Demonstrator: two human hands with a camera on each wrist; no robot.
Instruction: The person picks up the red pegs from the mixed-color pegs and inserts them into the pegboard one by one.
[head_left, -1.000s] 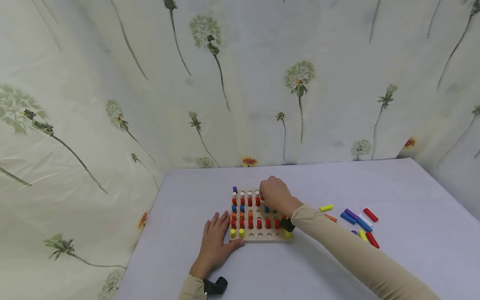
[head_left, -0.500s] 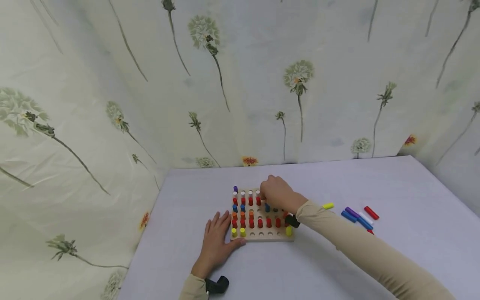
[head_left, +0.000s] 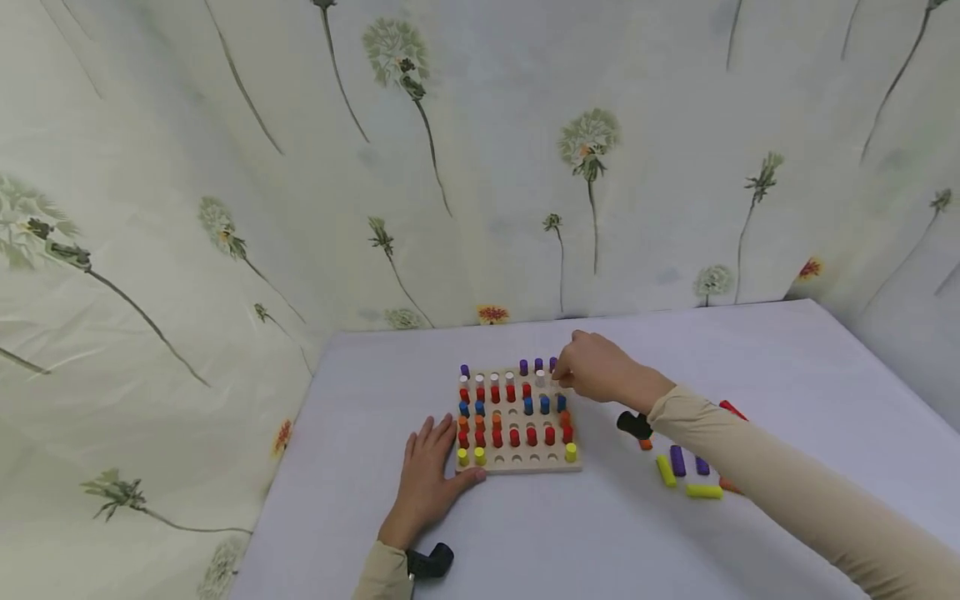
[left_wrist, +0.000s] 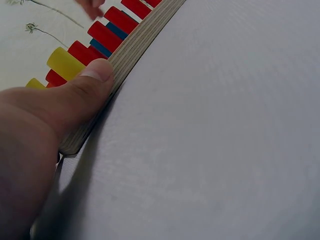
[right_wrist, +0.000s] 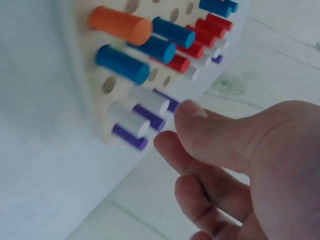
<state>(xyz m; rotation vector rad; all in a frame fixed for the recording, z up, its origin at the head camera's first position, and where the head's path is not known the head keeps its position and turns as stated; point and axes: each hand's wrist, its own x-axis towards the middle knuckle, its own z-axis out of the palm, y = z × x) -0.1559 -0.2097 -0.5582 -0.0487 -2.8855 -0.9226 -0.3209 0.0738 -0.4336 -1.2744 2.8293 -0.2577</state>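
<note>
A wooden peg board (head_left: 517, 463) lies on the white table, holding red, blue, orange, yellow, white and purple pegs, with several holes free along its near row. My left hand (head_left: 450, 454) lies flat beside the board's near-left corner, and its thumb (left_wrist: 95, 75) presses the board edge (left_wrist: 135, 47). At the far-right corner hovers my right hand (head_left: 564, 380), loosely curled and holding nothing. In the right wrist view its thumb (right_wrist: 200, 125) sits just off the white pegs (right_wrist: 131, 120) and purple pegs (right_wrist: 129, 137).
Loose pegs lie on the table right of the board: yellow (head_left: 665, 469), purple (head_left: 677, 460), another yellow (head_left: 703, 492), red (head_left: 731, 408). A flower-print curtain (head_left: 480, 167) closes off the back and left sides. The table (head_left: 570, 542) stretches toward me.
My right hand has slid from the far middle of the board to its far-right corner, uncovering purple pegs in the far row. The left hand has stayed put.
</note>
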